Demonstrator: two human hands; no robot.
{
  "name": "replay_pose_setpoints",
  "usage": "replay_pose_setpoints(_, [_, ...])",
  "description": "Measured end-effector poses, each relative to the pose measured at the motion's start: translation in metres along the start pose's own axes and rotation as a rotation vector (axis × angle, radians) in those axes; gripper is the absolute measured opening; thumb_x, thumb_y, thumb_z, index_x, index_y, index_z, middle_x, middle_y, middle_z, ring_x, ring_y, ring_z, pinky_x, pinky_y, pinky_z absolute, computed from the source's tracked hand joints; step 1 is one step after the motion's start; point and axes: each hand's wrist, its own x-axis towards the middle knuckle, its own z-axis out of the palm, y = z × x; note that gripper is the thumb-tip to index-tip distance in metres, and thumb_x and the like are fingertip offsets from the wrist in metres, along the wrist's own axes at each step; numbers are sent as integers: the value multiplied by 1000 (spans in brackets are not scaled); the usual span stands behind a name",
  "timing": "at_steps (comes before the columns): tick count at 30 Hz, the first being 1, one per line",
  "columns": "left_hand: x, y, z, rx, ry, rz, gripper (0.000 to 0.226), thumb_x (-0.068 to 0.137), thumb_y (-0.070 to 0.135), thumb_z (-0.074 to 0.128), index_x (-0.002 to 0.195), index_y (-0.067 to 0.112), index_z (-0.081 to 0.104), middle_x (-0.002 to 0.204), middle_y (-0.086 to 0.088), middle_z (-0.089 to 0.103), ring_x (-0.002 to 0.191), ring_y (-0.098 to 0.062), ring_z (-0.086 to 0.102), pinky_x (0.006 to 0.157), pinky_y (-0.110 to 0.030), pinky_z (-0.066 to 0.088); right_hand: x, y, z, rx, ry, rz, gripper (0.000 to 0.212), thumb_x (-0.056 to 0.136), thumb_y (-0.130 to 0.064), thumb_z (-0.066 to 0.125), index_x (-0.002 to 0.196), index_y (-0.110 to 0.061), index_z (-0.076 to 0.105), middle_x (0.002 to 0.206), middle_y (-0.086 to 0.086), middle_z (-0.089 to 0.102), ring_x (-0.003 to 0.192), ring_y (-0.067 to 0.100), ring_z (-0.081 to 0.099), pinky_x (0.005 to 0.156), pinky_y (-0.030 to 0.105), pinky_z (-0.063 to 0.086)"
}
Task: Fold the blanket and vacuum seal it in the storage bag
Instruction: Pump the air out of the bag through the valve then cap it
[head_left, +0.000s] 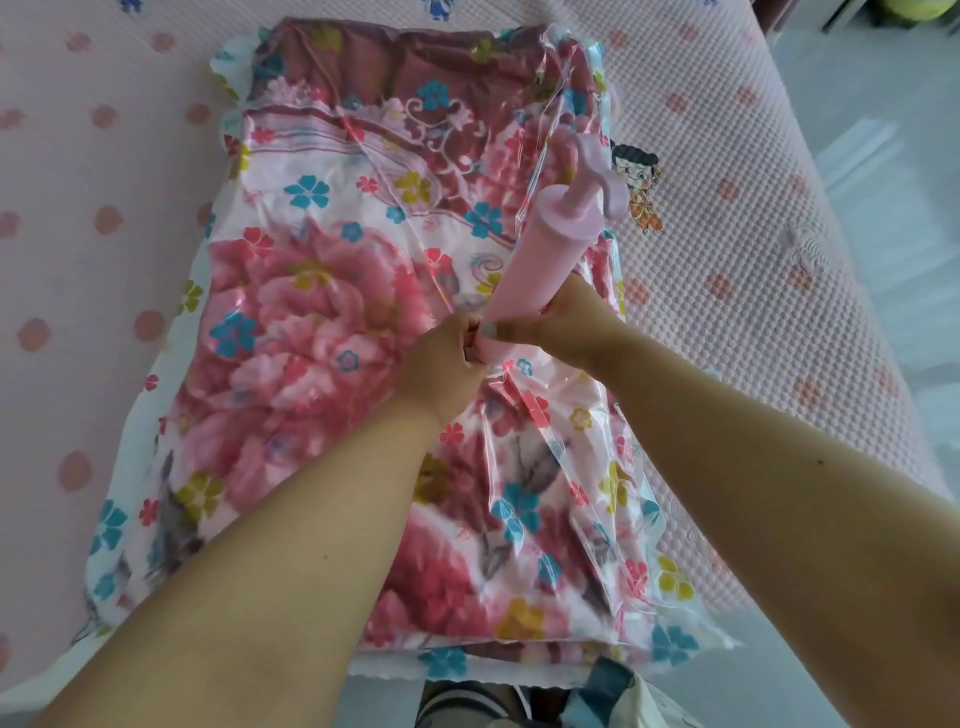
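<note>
Grip: your right hand grasps the pink pump at its base; your left hand pinches the bag there, valve hidden. Blanket: folded, inside the storage bag on the bed. Outstanding, I judge: pumping, since film lies loose.
</note>
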Motion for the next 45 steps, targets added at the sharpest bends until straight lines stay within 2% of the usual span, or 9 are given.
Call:
replay_pose_setpoints(7, [-6, 0, 17, 72, 140, -62, 32, 84, 12, 63, 116, 8, 59, 99, -13, 70, 93, -35, 66, 78, -42, 53, 1, 5, 6, -67, 44, -18, 31, 71, -10, 82, 92, -18, 60, 82, -8, 62, 78, 6, 60, 77, 30, 54])
replay_pose_setpoints(15, [-12, 4, 34, 127, 249, -149, 35, 86, 11, 58, 121, 8, 55, 103, -15, 69, 96, -39, 63, 75, -41, 44, 6, 3, 6, -140, 49, -33, 32, 71, -6, 80, 80, -24, 55, 79, -6, 61, 79, 13, 61, 81, 42, 56])
replay_pose_setpoints(19, [-13, 5, 41, 86, 289, -184, 40, 84, 8, 58, 124, 13, 55, 103, -11, 70, 96, -36, 64, 73, -41, 47, 4, 10, 10, -128, 116, -29, 31, 71, -9, 79, 90, -21, 58, 83, -5, 62, 85, 18, 64, 81, 44, 57])
replay_pose_setpoints(25, [9, -15, -3, -167, -190, 55, 39, 80, 6, 72, 114, 20, 58, 94, 8, 66, 91, -12, 64, 82, -28, 53, 1, 16, 5, -78, 123, -33, 37, 70, -13, 82, 95, -24, 57, 91, -3, 65, 89, 15, 65, 81, 38, 58])
replay_pose_setpoints(29, [19, -17, -9, -176, -267, 102, 43, 82, -4, 66, 119, 17, 57, 89, 20, 61, 82, 5, 57, 69, -3, 44, 2, 17, 5, -73, 96, -48, 38, 70, -14, 83, 93, -28, 55, 91, -6, 64, 88, 10, 64, 78, 29, 56])
replay_pose_setpoints(33, [27, -24, -8, -109, -348, 203, 47, 81, 2, 70, 122, 18, 55, 102, 6, 64, 87, 1, 57, 77, -10, 45, 3, 18, 3, -70, 50, -57, 38, 70, -13, 84, 99, -19, 59, 89, -9, 65, 83, 3, 63, 73, 18, 54])
replay_pose_setpoints(37, [25, -28, 2, -145, -220, 197, 39, 79, 8, 73, 114, 19, 60, 99, 5, 67, 92, -11, 64, 83, -28, 51, 6, 25, 6, -51, 144, -50, 43, 68, -16, 85, 103, -18, 59, 88, -12, 64, 81, -1, 62, 70, 16, 53])
replay_pose_setpoints(42, [11, -31, 19, -126, -75, 106, 30, 84, 16, 59, 112, 28, 58, 91, 6, 70, 87, -15, 68, 79, -37, 55, -1, 42, 29, -47, 322, -126, 30, 67, -13, 85, 86, -14, 62, 74, -7, 63, 67, 2, 61, 59, 23, 50])
replay_pose_setpoints(45, [6, -26, 25, -13, 89, 66, 28, 86, 20, 61, 114, 23, 61, 91, 0, 70, 86, -25, 66, 74, -35, 53, 3, 41, 26, -99, 310, -101, 31, 66, -13, 84, 87, -9, 63, 79, 2, 67, 75, 15, 65, 65, 34, 53])
